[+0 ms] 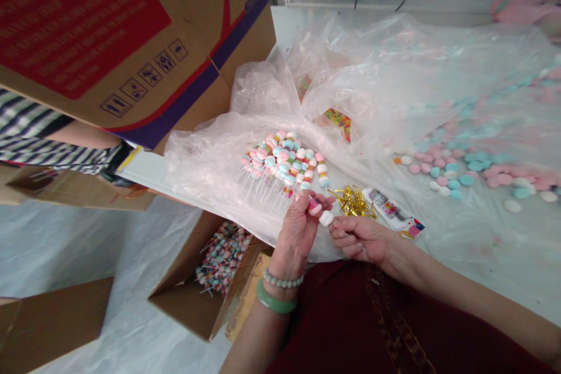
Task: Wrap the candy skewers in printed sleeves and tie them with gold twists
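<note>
at the upper left, a striped sleeve (26, 134) of another person reaches beneath a tilted brown cardboard carton (109, 29) with red print. below it, an open brown cardboard box (175, 298) holds a mass of colourful candy sticks (223, 257). at lower centre, the left hand (295, 234), wearing a green jade bangle (276, 298), pinches a pink candy disc (314, 206) between thumb and fingers. just beside it, the right hand (359, 239) closes narrowly on a thin stick tipped with a white candy disc (325, 218). behind them, a heap of pastel candy sticks (280, 158) lies on crumpled clear plastic sheeting (394, 70). gold twist ties (353, 201) lie just right of the hands, and loose pastel candy discs (464, 169) lie farther right. a pinch close to the candy seems best, as it steadies the thin stick.
</note>
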Action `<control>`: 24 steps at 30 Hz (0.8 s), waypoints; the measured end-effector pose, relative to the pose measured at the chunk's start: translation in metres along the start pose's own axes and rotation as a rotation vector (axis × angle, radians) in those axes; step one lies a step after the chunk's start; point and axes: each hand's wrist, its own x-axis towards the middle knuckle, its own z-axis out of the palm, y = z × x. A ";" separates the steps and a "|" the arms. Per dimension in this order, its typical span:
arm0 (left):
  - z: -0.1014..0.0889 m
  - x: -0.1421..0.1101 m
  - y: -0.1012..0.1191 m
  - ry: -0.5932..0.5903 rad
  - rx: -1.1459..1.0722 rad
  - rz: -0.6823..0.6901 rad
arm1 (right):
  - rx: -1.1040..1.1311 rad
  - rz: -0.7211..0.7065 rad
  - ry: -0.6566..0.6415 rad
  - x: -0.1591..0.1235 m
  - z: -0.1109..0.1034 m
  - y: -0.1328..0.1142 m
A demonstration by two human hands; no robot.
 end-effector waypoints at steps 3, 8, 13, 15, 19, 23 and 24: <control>-0.007 0.001 0.007 0.024 0.011 -0.082 | 0.010 -0.098 0.050 -0.002 -0.001 -0.002; -0.013 0.000 0.021 0.087 0.163 -0.090 | -0.085 -0.217 0.133 -0.004 -0.005 -0.003; -0.016 0.000 0.023 0.128 0.330 -0.029 | -0.158 -0.246 0.168 -0.005 -0.006 -0.002; -0.017 0.000 0.020 0.177 0.339 -0.027 | -0.155 -0.243 0.179 -0.006 -0.005 -0.002; -0.015 0.000 0.011 0.210 0.270 -0.016 | -0.228 -0.307 0.271 -0.005 0.003 0.002; -0.008 -0.001 0.006 0.141 0.219 0.015 | -0.418 -0.446 0.452 -0.002 0.017 0.010; -0.006 -0.002 0.007 0.138 0.201 0.004 | -0.453 -0.468 0.478 -0.001 0.020 0.012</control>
